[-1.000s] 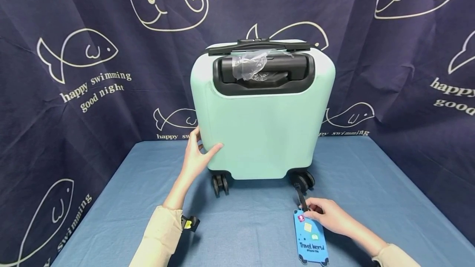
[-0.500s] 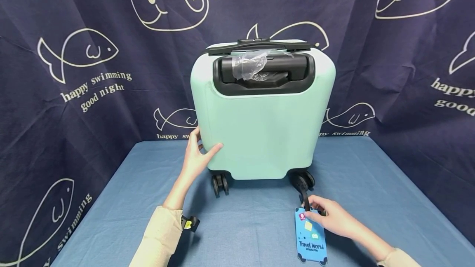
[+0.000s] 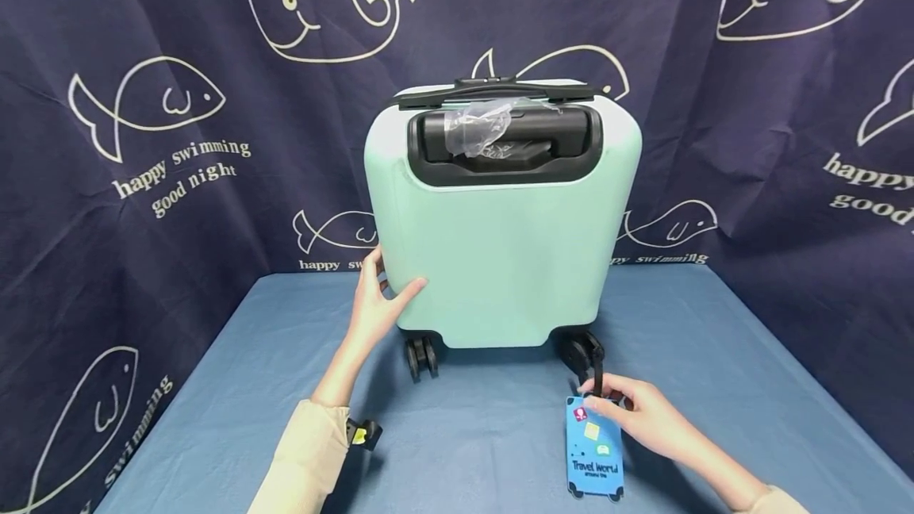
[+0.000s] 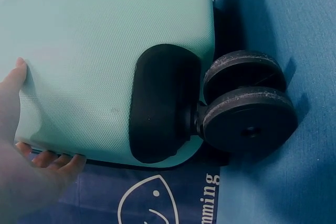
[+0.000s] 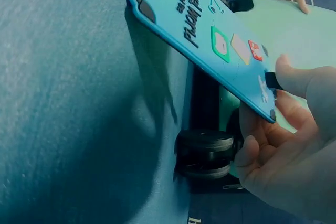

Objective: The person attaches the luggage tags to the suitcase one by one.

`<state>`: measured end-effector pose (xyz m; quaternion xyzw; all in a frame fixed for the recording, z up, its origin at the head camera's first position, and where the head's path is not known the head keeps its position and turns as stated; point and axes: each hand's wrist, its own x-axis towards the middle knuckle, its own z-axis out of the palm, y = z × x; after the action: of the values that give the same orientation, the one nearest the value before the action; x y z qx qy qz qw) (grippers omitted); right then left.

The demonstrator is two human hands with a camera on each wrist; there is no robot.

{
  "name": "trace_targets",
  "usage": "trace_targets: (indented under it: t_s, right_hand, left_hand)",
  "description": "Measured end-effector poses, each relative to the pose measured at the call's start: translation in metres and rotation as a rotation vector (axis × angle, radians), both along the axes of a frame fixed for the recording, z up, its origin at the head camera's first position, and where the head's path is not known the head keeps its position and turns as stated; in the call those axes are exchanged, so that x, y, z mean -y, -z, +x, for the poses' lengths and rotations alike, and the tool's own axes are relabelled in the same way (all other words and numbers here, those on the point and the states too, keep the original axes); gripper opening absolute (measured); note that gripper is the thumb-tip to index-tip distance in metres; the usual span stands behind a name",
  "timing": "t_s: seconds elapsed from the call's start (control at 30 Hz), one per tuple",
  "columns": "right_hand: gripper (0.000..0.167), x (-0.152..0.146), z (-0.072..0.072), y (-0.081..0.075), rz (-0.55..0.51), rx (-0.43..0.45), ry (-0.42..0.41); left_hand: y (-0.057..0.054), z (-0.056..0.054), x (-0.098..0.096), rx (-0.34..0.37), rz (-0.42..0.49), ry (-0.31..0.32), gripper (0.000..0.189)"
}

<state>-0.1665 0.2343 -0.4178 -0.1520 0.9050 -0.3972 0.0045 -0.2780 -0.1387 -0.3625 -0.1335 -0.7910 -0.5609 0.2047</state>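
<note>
A mint-green suitcase [image 3: 500,260] stands upright on its wheels, its black handle recess partly covered by clear plastic. My left hand [image 3: 377,304] holds its lower left side, thumb on the front face and fingers around the edge. In the left wrist view that hand is above a black double caster wheel [image 4: 252,121]. My right hand [image 3: 635,415] pinches a blue luggage tag [image 3: 594,454] near its top, where the black strap [image 3: 598,367] joins. The tag hangs tilted over the cloth in the right wrist view. Its strap overlaps the suitcase's right front wheel [image 3: 574,355] in the head view.
Blue cloth [image 3: 457,443] covers the table. A dark blue curtain [image 3: 178,260] with white whale and fish drawings hangs behind and on both sides. A small black device with a yellow mark [image 3: 364,435] sits at the left wrist.
The right hand has shifted the tag slightly up and left, and the strap now bows farther right beside the wheel. The left hand keeps its hold on the suitcase.
</note>
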Motion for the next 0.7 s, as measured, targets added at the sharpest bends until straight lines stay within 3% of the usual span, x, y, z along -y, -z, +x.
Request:
trace_targets:
  t_s: [0.2,0.47,0.6,0.7]
  right_hand:
    - [0.020,0.003,0.000,-0.003,-0.030,-0.042,-0.026]
    - [0.017,0.001,0.001,-0.005,-0.016,-0.141,-0.041]
    - [0.013,0.000,0.002,-0.007,-0.008,-0.220,-0.026]
    - [0.012,-0.001,0.003,-0.009,-0.005,-0.265,-0.020]
  left_hand:
    - [0.004,0.002,0.006,0.009,0.005,-0.034,0.084]
    - [0.003,0.000,0.003,-0.020,-0.002,-0.010,0.084]
    - [0.000,0.002,-0.001,-0.006,0.010,-0.007,0.084]
    - [-0.010,0.011,-0.006,-0.008,0.008,-0.009,0.082]
